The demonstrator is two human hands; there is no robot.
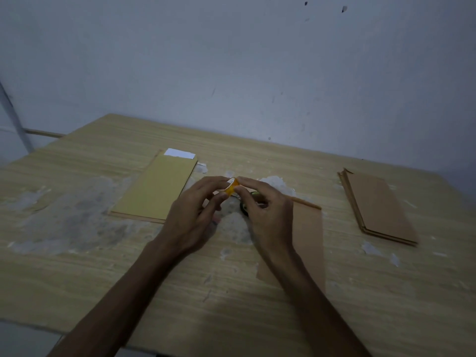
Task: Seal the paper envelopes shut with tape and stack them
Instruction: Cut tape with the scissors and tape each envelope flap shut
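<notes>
2 hands (195,210) (262,202) pinch 1 tape roll (231,189) — 1 brown envelope (309,240) beneath.

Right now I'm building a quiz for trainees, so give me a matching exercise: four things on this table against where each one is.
Things:
1. tape roll
2. yellow envelope
3. brown stack
4. brown envelope

Places:
A. far right of the table
B. under the right forearm
C. pinched between the left hand and right hand
D. left of the hands, white slip at its far end

Pairs: 1-C, 2-D, 3-A, 4-B
</notes>
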